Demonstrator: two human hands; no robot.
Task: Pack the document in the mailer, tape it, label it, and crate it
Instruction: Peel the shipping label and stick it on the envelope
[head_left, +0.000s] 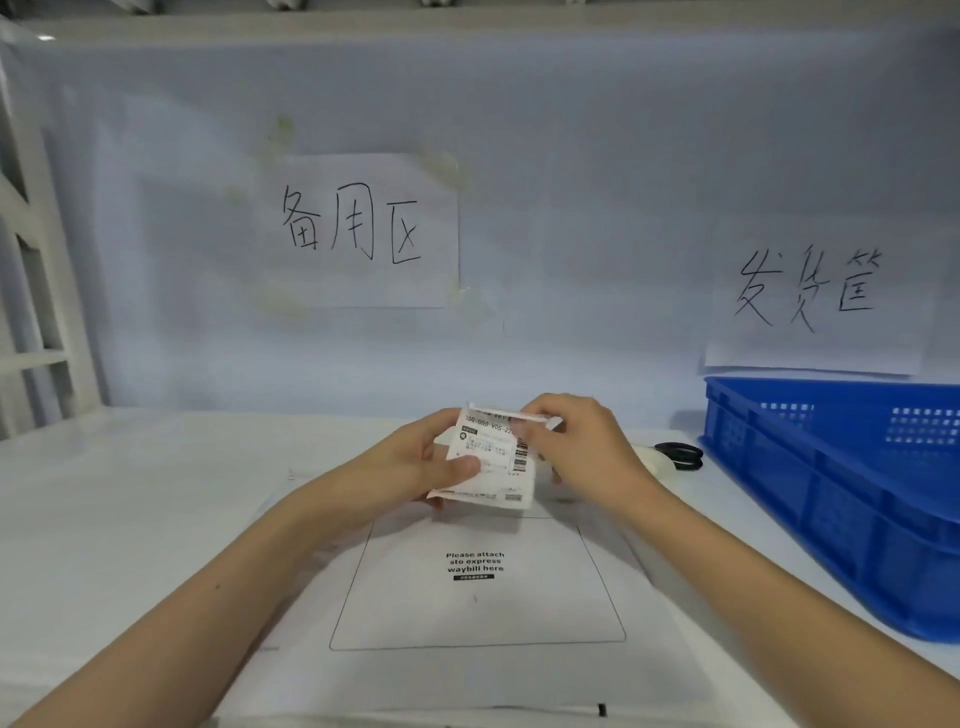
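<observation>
A white mailer lies flat on the table in front of me, printed with a box that reads "Please attach sto express waybill here". Above its far edge both hands hold a printed waybill label with barcodes. My left hand grips the label's left side, thumb on its face. My right hand pinches its upper right corner, where a thin strip of paper curls away from the sheet. The document is not visible.
A blue plastic crate stands at the right on the white table. Black-handled scissors and a pale roll lie between my right hand and the crate. Two handwritten paper signs hang on the back wall. A white frame stands at far left.
</observation>
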